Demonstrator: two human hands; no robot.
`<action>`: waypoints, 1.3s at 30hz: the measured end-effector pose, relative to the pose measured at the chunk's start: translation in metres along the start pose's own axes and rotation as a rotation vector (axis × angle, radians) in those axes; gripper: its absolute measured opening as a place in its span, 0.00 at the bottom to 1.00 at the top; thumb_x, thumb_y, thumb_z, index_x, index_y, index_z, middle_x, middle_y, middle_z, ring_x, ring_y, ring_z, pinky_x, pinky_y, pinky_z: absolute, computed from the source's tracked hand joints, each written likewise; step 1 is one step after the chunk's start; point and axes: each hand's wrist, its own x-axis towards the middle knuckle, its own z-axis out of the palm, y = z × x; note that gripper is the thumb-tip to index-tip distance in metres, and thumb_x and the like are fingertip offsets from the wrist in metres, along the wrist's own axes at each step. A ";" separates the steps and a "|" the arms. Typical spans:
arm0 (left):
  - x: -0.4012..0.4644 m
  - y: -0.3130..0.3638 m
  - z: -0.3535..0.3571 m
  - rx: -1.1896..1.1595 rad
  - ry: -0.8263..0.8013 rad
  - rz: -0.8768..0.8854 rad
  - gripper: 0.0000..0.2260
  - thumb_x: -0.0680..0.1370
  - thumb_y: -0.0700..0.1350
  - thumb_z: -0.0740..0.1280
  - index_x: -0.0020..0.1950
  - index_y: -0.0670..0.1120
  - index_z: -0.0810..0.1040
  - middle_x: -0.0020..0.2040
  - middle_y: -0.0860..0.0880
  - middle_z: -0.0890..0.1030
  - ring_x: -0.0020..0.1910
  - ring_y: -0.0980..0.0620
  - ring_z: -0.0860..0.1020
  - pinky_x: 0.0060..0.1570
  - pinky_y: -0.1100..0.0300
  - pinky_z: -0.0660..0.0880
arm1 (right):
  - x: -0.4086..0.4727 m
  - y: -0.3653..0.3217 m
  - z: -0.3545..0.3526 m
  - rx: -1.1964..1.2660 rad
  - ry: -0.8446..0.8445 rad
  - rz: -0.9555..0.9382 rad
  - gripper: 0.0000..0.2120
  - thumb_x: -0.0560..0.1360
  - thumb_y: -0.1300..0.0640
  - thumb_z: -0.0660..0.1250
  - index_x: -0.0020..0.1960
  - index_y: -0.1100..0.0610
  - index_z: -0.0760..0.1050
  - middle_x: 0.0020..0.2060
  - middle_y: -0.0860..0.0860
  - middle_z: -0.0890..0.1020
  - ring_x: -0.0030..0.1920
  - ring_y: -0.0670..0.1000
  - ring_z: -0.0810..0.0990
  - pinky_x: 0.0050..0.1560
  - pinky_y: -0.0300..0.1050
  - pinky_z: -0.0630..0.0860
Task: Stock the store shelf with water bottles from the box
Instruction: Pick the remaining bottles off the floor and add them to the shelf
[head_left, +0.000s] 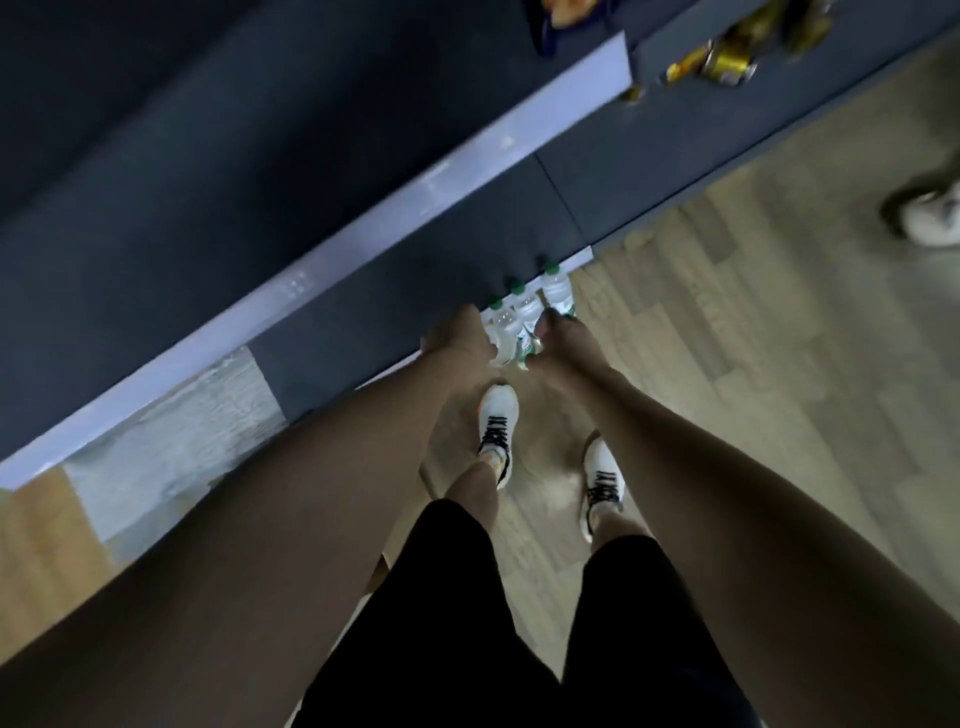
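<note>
Three clear water bottles with green caps stand in a row at the front edge of the low dark shelf (415, 312). My left hand (457, 340) grips the side of the nearest bottle (503, 332). My right hand (563, 340) is curled against the base of the farthest bottle (557, 286), whose lower part is hidden behind my fingers. The middle bottle (525, 309) stands between my two hands. Both of my arms reach straight down. The box is out of view.
A higher dark shelf (234, 171) with a pale edge strip juts out above the low one. Gold-wrapped goods (727, 62) lie at the top right. My white shoes (496, 426) stand on the wood floor, and another person's shoe (930, 218) is at the right.
</note>
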 end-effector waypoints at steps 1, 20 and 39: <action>-0.021 0.004 -0.018 -0.007 0.016 0.012 0.18 0.72 0.48 0.72 0.60 0.44 0.77 0.59 0.43 0.79 0.58 0.41 0.78 0.56 0.52 0.76 | -0.015 -0.010 -0.016 -0.024 -0.008 -0.028 0.19 0.72 0.56 0.70 0.59 0.59 0.70 0.56 0.59 0.78 0.55 0.60 0.78 0.51 0.48 0.75; -0.376 -0.065 -0.314 0.022 0.214 0.206 0.10 0.71 0.44 0.71 0.40 0.36 0.81 0.29 0.44 0.80 0.27 0.48 0.77 0.30 0.57 0.75 | -0.294 -0.260 -0.169 -0.356 -0.092 -0.620 0.26 0.61 0.56 0.83 0.53 0.54 0.73 0.49 0.50 0.80 0.49 0.51 0.79 0.47 0.46 0.75; -0.514 -0.203 -0.409 -0.135 0.444 0.228 0.16 0.71 0.41 0.78 0.48 0.38 0.72 0.38 0.42 0.81 0.33 0.47 0.78 0.33 0.56 0.77 | -0.429 -0.383 -0.104 0.107 0.011 -0.759 0.20 0.59 0.58 0.82 0.49 0.53 0.83 0.43 0.45 0.87 0.46 0.46 0.85 0.47 0.40 0.80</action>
